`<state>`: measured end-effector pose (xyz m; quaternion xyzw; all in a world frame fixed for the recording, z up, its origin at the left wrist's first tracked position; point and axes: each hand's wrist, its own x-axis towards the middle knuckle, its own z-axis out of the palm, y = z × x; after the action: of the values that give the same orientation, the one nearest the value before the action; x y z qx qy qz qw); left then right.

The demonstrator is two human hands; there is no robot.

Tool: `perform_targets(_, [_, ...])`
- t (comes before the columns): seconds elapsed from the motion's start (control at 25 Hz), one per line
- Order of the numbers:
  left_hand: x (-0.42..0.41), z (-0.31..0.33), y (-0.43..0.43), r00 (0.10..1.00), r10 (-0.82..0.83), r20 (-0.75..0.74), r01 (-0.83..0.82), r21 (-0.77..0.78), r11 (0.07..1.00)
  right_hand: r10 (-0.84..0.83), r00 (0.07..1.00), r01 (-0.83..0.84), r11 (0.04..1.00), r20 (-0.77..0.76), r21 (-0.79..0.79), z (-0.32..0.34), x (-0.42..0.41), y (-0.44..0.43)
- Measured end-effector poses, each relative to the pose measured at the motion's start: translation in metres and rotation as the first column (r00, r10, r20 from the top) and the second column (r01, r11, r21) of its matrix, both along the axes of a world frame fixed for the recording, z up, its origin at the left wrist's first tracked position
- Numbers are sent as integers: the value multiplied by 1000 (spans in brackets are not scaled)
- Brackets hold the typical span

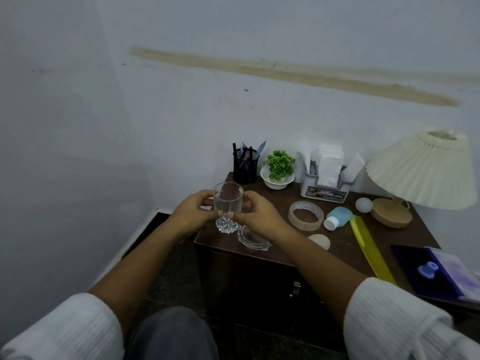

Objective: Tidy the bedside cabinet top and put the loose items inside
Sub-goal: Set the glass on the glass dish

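— Holding what?
— A clear cut-base drinking glass point(228, 209), left hand point(193, 214) and right hand point(259, 216) both clamped round it, at the dark wooden cabinet's point(345, 237) front-left corner.
— Next?
— Probably freeing one hand to open the cabinet door point(259, 276).

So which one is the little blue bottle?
Find the cream pleated lamp on the dark wooden cabinet. Left of its base, the blue bottle lies between a clear tape roll and a yellow ruler; only it has a white cap.

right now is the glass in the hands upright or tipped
Upright: the glass tumbler has its rim up and faceted base down.
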<state>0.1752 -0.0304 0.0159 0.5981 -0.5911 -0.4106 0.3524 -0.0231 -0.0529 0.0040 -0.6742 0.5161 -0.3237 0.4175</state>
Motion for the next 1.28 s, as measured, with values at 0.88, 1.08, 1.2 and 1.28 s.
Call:
perform_targets(0.88, [-66,-3,18,998,-65,-5,65,-77,995,-119,993,119,992,10,37,-3,-71,28])
perform_targets(1.08, [-63,-18,20,996,78,52,-85,171,982,-246,952,276,948,-182,159,-9,-63,32])
perform_targets(1.2, [-67,-19,25,998,48,-33,-37,272,962,-218,969,243,926,-118,289,-17,-48,38])
perform_targets(1.28, [-65,-22,22,993,80,-92,-54,257,965,-251,968,244,925,-14,292,-22,-39,34])
